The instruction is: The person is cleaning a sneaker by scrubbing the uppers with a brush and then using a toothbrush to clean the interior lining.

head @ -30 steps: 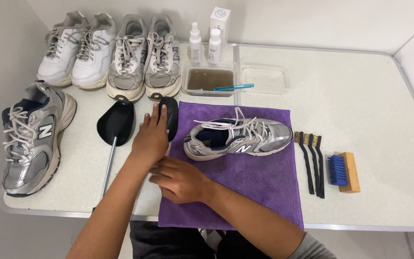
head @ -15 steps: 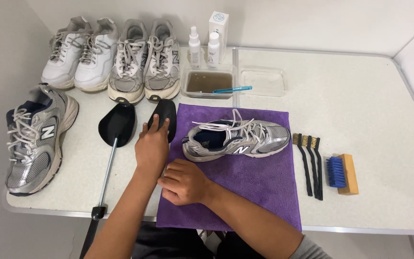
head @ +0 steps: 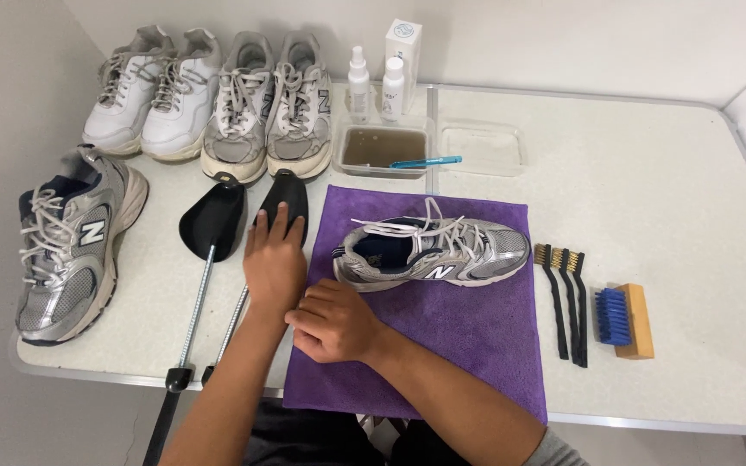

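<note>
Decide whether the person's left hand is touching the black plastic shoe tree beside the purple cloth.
Touching: in the head view the left hand lies flat on the black plastic shoe tree, fingers overlapping its rounded toe.

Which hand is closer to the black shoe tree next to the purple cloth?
Left. The left hand lies flat with its fingertips on the shoe tree. The right hand rests against the left wrist, nearer the person, on the cloth, apart from the tree.

A shoe-cleaning workstation against plain white walls. A white folding surface (head: 666,198) carries several pairs of worn sneakers (head: 209,103), spray bottles (head: 358,82), a tub of murky water (head: 383,148), small wire brushes (head: 563,298), a blue scrub brush (head: 623,319) and a purple cloth (head: 468,345).
</note>
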